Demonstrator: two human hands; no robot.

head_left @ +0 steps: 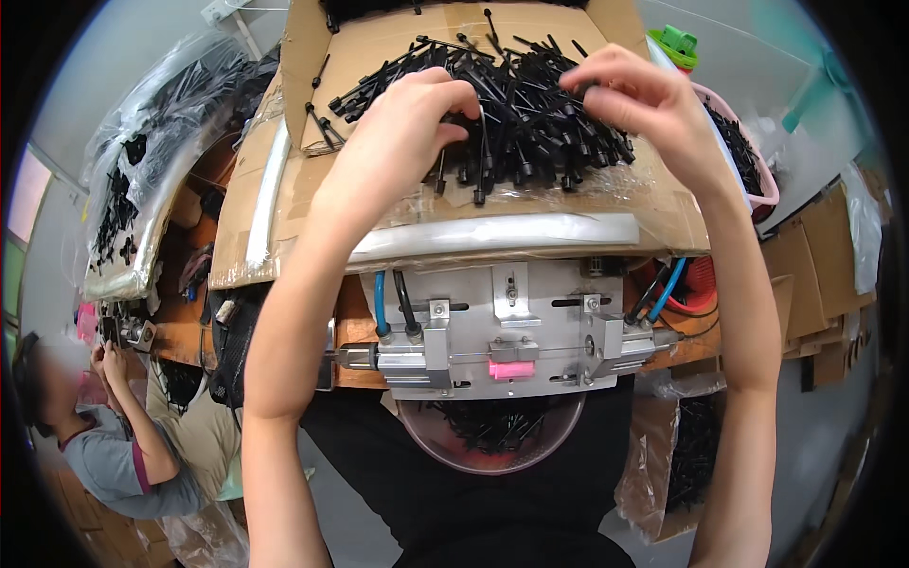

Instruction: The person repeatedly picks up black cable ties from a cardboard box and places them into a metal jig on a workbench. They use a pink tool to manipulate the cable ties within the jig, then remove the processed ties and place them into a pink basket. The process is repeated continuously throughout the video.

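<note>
A heap of thin black rods with thick knobbed ends (521,114) lies on an open cardboard box (644,194) in front of me. My left hand (412,123) is at the heap's left side, fingers curled; whatever is between thumb and forefinger blends into the black parts behind. At the right side, my right hand (653,95) has its thumb and fingers closed around a small black piece, probably the end of one rod. Below the cardboard edge sits a metal fixture (473,327) with two facing cylinders and a pink block (511,369) at its middle.
Under the fixture, a clear bowl (492,459) holds more black rods. Blue hoses (382,303) rise on both sides of the fixture. A pink basket (769,194) stands right of the box. At left, another person (123,445) works beside a plastic-covered pile (175,104).
</note>
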